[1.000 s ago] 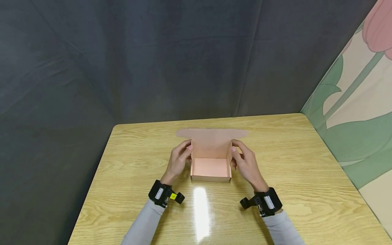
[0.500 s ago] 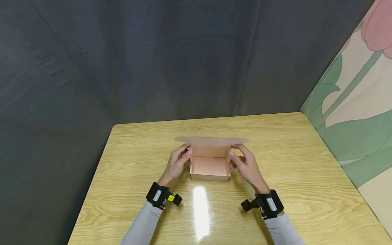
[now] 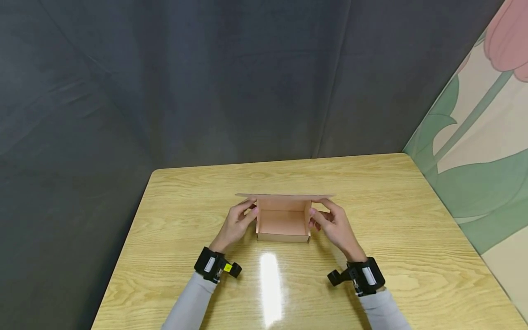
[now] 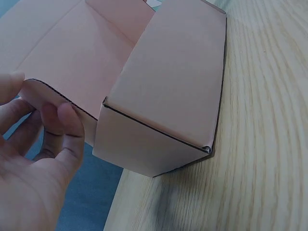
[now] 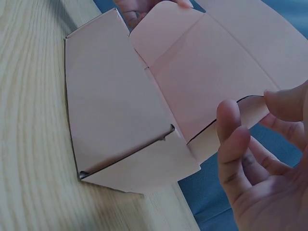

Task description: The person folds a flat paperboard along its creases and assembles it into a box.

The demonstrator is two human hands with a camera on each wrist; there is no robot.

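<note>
A small brown cardboard mailer box (image 3: 283, 238) stands on the table with its front wall toward me. Its lid (image 4: 72, 62) is raised at the back, and the front tuck flap (image 3: 284, 196) appears edge-on as a thin strip. My left hand (image 3: 235, 227) pinches the lid's left side flap (image 4: 86, 124) between thumb and fingers. On the other side, my right hand (image 3: 336, 227) holds the right side flap (image 5: 204, 142) in the same manner. Pinkish bare cardboard shows inside the box. At the top of the right wrist view, left-hand fingers (image 5: 132, 8) show beside the lid.
The wood-grain table (image 3: 185, 197) extends around the box, with a bright light reflection in front. A dark curtain (image 3: 247, 82) hangs behind it. A flower-patterned cloth (image 3: 486, 192) borders the right side. Wrist-worn cameras (image 3: 211, 265) sit on both arms.
The lid has tilted forward, its tuck flap dropping and narrowing from a broad strip to a thin edge. Both hands have moved slightly down with it; the box base stays nearly in place.
</note>
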